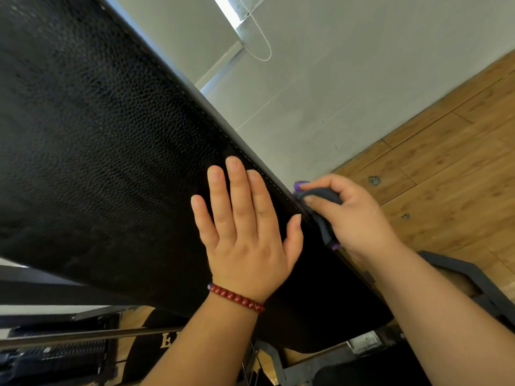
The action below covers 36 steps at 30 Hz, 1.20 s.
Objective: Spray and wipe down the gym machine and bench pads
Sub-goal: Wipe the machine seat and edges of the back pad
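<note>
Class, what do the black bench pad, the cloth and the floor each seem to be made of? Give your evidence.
Bench pad: likely vinyl or faux leather, semi-matte; pebbled grain, stitched seam. Cloth: soft grey fabric with purple trim, perhaps microfibre; it bunches in the right hand. Floor: wood or wood-look planks; visible grain and joints.

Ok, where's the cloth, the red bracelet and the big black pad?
cloth (pixel 323 224): head view, on its grey fold beside the pad's edge.
red bracelet (pixel 237 298): head view, on the middle beads.
black pad (pixel 111 135): head view, on its bare grained top.
</note>
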Each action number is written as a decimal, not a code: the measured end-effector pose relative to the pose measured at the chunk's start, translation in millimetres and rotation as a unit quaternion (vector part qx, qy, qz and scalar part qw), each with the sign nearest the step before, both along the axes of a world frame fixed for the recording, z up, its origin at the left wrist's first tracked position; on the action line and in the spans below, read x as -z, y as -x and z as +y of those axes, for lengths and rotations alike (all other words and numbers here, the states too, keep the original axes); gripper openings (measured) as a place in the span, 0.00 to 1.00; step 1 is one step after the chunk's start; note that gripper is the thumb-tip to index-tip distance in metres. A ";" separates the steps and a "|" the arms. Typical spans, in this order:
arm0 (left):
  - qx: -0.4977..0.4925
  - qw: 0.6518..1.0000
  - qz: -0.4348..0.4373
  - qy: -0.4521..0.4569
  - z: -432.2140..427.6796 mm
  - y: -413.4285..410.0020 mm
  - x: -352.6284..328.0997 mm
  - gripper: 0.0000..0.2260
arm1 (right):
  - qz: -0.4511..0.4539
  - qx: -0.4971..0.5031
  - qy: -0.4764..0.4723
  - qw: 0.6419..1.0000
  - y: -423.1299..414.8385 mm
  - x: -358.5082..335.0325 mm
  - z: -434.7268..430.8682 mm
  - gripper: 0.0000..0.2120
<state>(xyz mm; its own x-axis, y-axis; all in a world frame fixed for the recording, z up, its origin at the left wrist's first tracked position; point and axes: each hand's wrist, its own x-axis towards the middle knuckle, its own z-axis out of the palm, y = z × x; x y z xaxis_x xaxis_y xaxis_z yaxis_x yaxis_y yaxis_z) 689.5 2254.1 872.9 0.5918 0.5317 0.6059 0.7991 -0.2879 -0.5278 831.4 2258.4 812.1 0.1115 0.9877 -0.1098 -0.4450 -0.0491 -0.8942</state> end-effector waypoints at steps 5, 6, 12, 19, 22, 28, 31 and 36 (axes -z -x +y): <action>-0.003 1.000 -0.005 0.010 -2.4 -1.2 0.2 0.37 | 0.013 0.026 -0.059 0.998 1.6 -4.2 -7.6 0.19; -0.004 1.000 -0.007 0.015 -4.2 -1.0 1.8 0.36 | 0.008 0.031 -0.052 0.998 2.2 5.7 -15.7 0.20; -0.006 0.999 -0.008 0.034 -9.5 -1.9 11.6 0.36 | 0.050 0.031 -0.042 0.997 -3.7 21.2 -27.9 0.23; 0.006 0.999 -0.013 0.041 -10.2 -1.5 11.3 0.35 | 0.110 0.021 -0.130 0.985 -0.4 -9.4 -20.0 0.17; 0.003 0.999 -0.015 0.037 -9.2 -2.5 13.0 0.35 | 0.098 0.036 -0.101 0.989 -2.7 11.7 -40.2 0.16; -0.001 0.999 -0.023 0.037 -9.5 -3.7 13.9 0.35 | 0.053 0.026 -0.119 0.991 -3.1 -6.1 -26.0 0.23; 0.004 0.999 -0.026 0.039 -10.0 -3.3 15.2 0.34 | 0.031 0.014 -0.133 0.991 -2.5 -8.2 -29.5 0.20; 0.001 0.999 -0.027 0.043 -9.5 -4.1 16.3 0.34 | 0.088 0.032 -0.104 0.990 8.2 -4.0 -45.3 0.12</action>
